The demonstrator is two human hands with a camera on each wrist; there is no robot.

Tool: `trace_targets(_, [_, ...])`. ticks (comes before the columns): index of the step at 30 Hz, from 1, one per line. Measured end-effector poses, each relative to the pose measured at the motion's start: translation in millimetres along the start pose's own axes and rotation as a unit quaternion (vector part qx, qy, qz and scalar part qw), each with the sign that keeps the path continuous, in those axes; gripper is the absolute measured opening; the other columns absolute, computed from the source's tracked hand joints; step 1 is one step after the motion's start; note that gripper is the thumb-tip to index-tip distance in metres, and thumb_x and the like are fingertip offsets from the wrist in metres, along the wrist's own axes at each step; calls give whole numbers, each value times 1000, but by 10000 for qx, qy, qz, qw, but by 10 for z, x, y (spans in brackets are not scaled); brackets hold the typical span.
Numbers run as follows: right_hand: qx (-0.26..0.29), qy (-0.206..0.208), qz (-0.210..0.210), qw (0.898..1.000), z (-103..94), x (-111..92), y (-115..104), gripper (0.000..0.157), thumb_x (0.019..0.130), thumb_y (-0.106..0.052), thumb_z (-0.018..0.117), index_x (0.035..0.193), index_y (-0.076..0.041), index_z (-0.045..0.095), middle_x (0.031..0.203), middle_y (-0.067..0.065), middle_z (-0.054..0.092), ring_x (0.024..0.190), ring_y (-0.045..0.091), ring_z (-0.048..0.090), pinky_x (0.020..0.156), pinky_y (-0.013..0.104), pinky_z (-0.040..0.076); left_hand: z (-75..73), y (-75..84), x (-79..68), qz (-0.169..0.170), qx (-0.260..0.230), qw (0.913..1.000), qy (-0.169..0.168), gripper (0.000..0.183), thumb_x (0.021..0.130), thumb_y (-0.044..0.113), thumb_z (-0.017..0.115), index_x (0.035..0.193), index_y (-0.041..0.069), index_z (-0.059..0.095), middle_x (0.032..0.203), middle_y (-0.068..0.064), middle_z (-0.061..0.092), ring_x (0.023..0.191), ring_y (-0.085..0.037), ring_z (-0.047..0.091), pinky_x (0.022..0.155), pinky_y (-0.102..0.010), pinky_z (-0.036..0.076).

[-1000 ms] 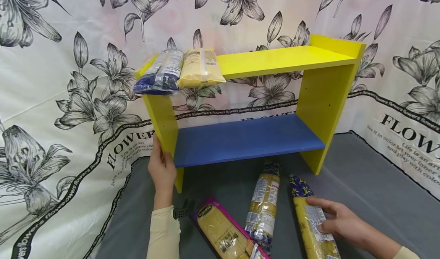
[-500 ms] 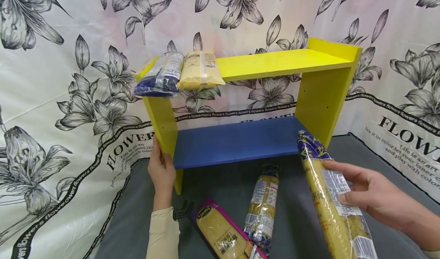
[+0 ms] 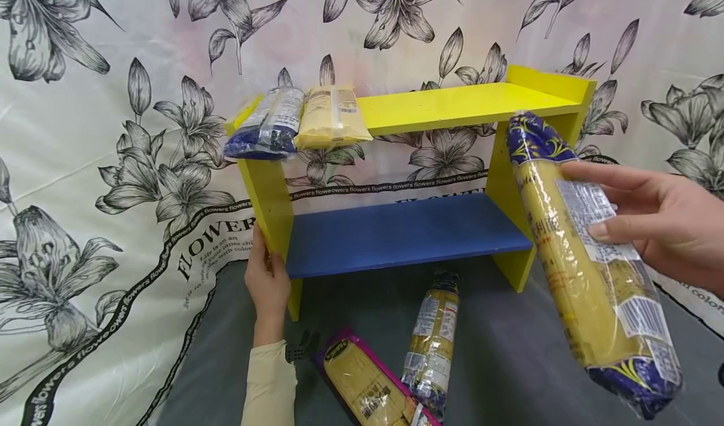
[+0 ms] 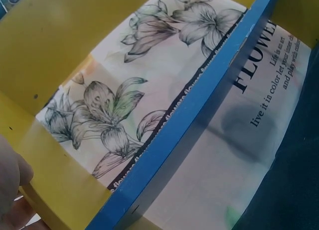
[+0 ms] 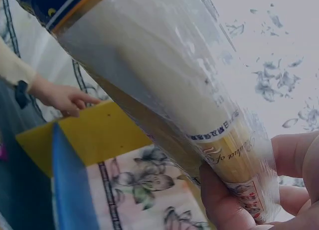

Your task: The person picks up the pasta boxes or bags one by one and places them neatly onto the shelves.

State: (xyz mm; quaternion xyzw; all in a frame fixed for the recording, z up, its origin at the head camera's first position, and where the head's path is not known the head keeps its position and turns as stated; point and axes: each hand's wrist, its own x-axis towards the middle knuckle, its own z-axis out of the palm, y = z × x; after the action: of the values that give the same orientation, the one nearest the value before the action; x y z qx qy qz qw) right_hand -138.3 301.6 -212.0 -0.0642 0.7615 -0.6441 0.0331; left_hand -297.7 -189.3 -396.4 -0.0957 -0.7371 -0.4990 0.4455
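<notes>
My right hand (image 3: 656, 218) holds a long spaghetti packet (image 3: 588, 269) with blue printed ends, thumb on its label and fingers behind. It is tilted in the air before the shelf's right side. Up close, the right wrist view shows the clear wrap of the spaghetti packet (image 5: 164, 65) between the thumb and fingers. My left hand (image 3: 268, 291) grips the left side panel of the yellow and blue shelf (image 3: 407, 231); its thumb and fingers lie about the panel's edge. In the left wrist view, only a bit of the left hand (image 4: 12, 185) shows at that yellow panel.
On the left of the yellow top board lie a blue-and-white packet (image 3: 270, 121) and a pale yellow packet (image 3: 332, 117). Another spaghetti packet (image 3: 434, 338) and a pink-edged packet (image 3: 367, 382) lie on the grey cloth (image 3: 481, 363). A flower-printed curtain (image 3: 141, 11) hangs behind.
My right hand has lifted the spaghetti packet off the grey cloth, up and to the right, close to top-board height. The left hand has kept its place on the side panel.
</notes>
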Motion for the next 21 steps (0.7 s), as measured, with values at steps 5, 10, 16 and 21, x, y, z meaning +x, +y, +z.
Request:
trace_targets(5, [223,-129,-142,9996,-117,113,-242,71,100,11,49,147,-43,53,132,-12,51,101,22,62,72,39,63,7,-3,15,177,1,9998,-24,58,99,-10,47,155,-2,38,145,-30,54,120,-51,61,88,-63,54])
trace_targets(10, [153,95,-382,9991,-113,317,-504,68,100,10,51,145,-41,56,136,-9,47,105,17,62,72,34,63,9,-7,20,241,-25,9997,38,58,98,-11,47,155,-2,39,145,-29,54,120,-51,61,88,-64,54])
trace_targets(16, [545,-17,-809,9952,-90,674,-821,63,97,14,53,139,-32,63,133,-3,51,105,16,64,75,31,62,2,-15,2,211,20,9997,84,58,98,-12,47,155,-2,40,144,-29,55,118,-50,63,85,-64,55])
trace_targets(21, [833,-175,-790,9932,-29,981,-1092,66,96,17,51,144,-27,58,141,-2,42,107,19,63,79,32,62,9,-12,-5,213,-33,9997,91,58,98,-12,47,155,-2,40,144,-28,55,120,-50,62,87,-64,54])
